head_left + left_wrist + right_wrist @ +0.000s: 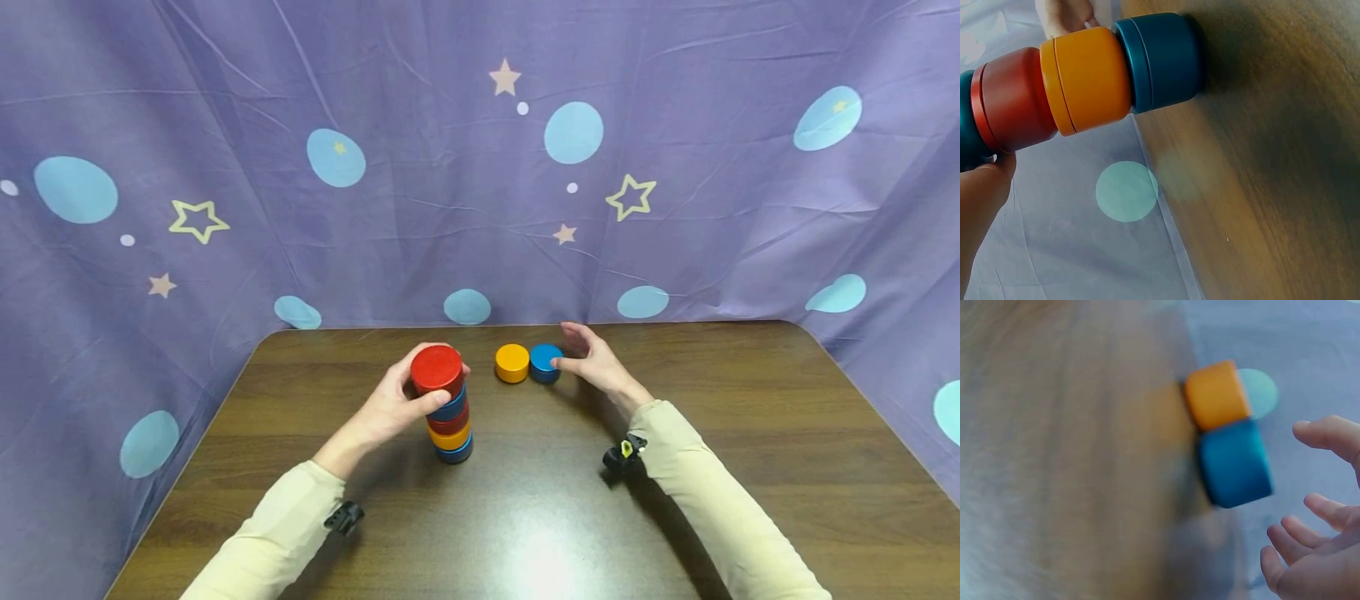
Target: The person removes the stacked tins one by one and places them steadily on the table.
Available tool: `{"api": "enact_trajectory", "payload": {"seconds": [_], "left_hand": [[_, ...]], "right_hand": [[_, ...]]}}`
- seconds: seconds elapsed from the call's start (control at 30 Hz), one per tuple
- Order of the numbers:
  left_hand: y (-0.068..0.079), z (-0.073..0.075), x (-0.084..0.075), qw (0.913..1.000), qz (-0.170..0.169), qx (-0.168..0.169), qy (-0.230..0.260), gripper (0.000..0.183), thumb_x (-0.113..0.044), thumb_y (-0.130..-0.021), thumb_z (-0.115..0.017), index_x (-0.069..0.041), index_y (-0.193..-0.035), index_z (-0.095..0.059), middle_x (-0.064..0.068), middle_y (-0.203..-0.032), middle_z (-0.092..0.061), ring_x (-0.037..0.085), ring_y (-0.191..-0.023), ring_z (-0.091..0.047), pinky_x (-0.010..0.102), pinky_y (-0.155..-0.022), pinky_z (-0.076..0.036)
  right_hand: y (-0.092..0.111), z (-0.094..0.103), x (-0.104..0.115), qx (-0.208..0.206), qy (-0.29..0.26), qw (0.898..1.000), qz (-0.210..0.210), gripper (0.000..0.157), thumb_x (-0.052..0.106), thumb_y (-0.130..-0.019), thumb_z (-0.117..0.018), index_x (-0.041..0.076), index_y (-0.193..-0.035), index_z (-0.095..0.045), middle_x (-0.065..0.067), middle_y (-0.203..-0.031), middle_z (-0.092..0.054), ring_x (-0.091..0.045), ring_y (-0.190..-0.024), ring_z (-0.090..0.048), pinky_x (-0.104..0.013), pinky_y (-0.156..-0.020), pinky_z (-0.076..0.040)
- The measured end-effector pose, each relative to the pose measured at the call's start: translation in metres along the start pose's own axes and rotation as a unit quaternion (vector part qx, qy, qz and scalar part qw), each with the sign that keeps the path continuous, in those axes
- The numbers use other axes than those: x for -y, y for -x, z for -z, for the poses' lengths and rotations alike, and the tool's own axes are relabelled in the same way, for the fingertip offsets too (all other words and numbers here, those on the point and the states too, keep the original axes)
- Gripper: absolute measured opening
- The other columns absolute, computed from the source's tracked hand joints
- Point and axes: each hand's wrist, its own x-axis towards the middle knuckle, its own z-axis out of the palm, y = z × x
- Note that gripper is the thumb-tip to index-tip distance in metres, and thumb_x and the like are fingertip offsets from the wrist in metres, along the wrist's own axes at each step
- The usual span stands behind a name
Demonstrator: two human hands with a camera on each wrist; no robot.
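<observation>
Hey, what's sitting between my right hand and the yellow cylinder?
The blue cylinder lies there, beside the yellow cylinder on the side towards your right hand. The head view shows this.

In the head, left-wrist and right-wrist views alike, we are finding no readable text, label, brand, number or sign on any visible surface.

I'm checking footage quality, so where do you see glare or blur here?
Head view: bright glare on the table near the bottom edge; left wrist view: stack fairly crisp; right wrist view: wood grain smeared, orange canister and blue canister soft.
</observation>
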Motion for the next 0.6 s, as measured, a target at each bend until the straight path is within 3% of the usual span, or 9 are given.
{"api": "enact_trajectory", "payload": {"seconds": [0.23, 0.6], "left_hand": [[0.000, 0.002, -0.003, 0.9998, 0.018, 0.007, 0.004, 0.044, -0.003, -0.089, -0.066, 0.004, -0.127, -0.046, 0.008, -0.116, -0.064, 0.024, -0.109, -0.058, 0.033, -0.092, -0.046], [0.003, 0.001, 0.000, 0.9982, 0.057, 0.015, -0.009, 0.050, -0.004, -0.085, -0.071, 0.002, -0.129, -0.048, 0.014, -0.120, -0.062, 0.025, -0.110, -0.057, 0.037, -0.092, -0.046]], "right_hand": [[0.006, 0.014, 0.021, -0.016, -0.011, 1.000, 0.013, 0.069, -0.002, -0.080, -0.070, -0.003, -0.142, -0.039, -0.027, -0.146, -0.035, -0.042, -0.136, -0.029, -0.057, -0.108, -0.025], [0.016, 0.009, 0.046, 0.034, 0.002, 0.998, 0.045, 0.067, 0.000, -0.083, -0.071, 0.000, -0.142, -0.040, -0.018, -0.149, -0.036, -0.038, -0.137, -0.031, -0.056, -0.108, -0.026]]}}
